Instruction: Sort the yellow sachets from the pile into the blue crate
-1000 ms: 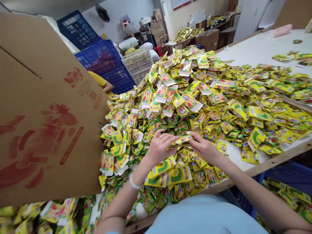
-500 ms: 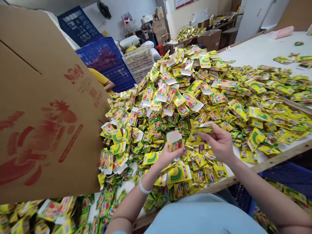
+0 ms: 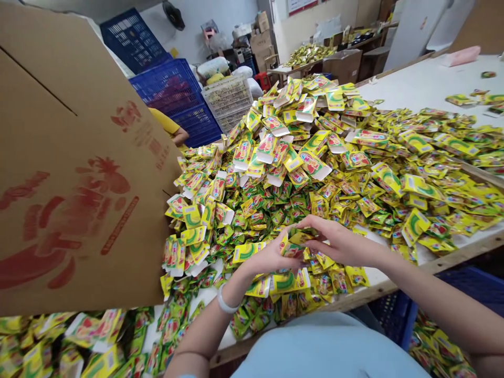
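Note:
My left hand (image 3: 271, 256), with a white band at the wrist, is wrapped round a small yellow and green box (image 3: 290, 248) over the near part of the pile. The fingers of my right hand (image 3: 328, 240) are at the top of that box, closed on a yellow sachet (image 3: 302, 236) that is partly in the box's mouth. Under and around both hands lie many green and yellow sachets (image 3: 260, 205). More small boxes with white flaps (image 3: 315, 164) are heaped beyond my hands.
A large printed carton (image 3: 86, 184) stands at the left. Blue crates (image 3: 177, 94) and a white crate (image 3: 228, 100) are stacked behind. The white table (image 3: 413, 79) has a wooden edge (image 3: 452, 260). Another person's arm (image 3: 180, 135) shows beyond the carton.
My right hand has moved left and down, bringing the sachet from beside the box to its opening. My left hand still holds the box, now turned and tilted.

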A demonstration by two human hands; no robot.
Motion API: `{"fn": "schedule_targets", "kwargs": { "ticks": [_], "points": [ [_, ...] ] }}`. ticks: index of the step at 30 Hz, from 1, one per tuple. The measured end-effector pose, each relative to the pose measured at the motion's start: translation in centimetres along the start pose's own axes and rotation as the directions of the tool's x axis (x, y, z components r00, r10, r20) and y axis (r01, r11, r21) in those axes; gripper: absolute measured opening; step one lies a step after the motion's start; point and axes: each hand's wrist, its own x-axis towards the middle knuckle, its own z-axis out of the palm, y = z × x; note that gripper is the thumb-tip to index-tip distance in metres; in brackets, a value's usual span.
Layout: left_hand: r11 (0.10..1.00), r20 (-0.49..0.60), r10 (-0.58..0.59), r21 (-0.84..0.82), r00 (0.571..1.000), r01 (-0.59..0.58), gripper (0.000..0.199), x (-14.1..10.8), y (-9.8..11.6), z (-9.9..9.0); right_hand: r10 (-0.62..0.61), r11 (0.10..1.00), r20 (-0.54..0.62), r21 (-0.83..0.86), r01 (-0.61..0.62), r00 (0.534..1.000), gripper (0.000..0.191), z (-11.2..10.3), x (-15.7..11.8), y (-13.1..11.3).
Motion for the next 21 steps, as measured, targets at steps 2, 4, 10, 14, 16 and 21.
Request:
{"fn": "schedule_targets", "kwargs": {
  "ticks": [2, 4, 10, 14, 16, 21],
  "points": [
    [1.000, 0.018, -0.009, 0.019, 1.000, 0.009, 0.092, 0.2, -0.2, 0.1, 0.059, 0.998, -0.015, 0.002, -0.059, 0.998, 0.015, 0.2, -0.4, 0.2],
    [0.999, -0.004, 0.012, 0.053, 1.000, -0.011, 0.090, 0.1, -0.2, 0.4, 0.023, 1.000, -0.063, -0.008, -0.024, 0.998, 0.008, 0.8, -0.7, 0.5],
    [1.000, 0.023, 0.017, 0.006, 1.000, -0.017, 0.097, -0.1, -0.1, 1.0, 0.072, 0.981, 0.011, 0.177, -0.073, 0.997, 0.028, 1.5, -0.9, 0.7],
    [1.000, 0.017, 0.024, 0.007, 1.000, -0.024, 0.105, 0.9, 0.0, 0.2, 0.164, 0.916, 0.314, 0.303, -0.263, 0.935, 0.036, 1.0, 0.1, 0.0],
    [0.996, -0.005, 0.081, 0.047, 0.997, -0.081, 0.106, 0.8, 0.6, -0.6, 0.138, 0.951, 0.179, 0.252, -0.181, 0.974, 0.032, 1.0, 0.7, -0.3],
    [0.813, 0.001, 0.181, 0.562, 0.983, -0.150, 0.127, -4.8, 0.3, -2.4, 0.304, 0.935, -0.313, 0.277, -0.219, 0.900, 0.029, 1.5, -1.5, 0.6]
  ]
}}
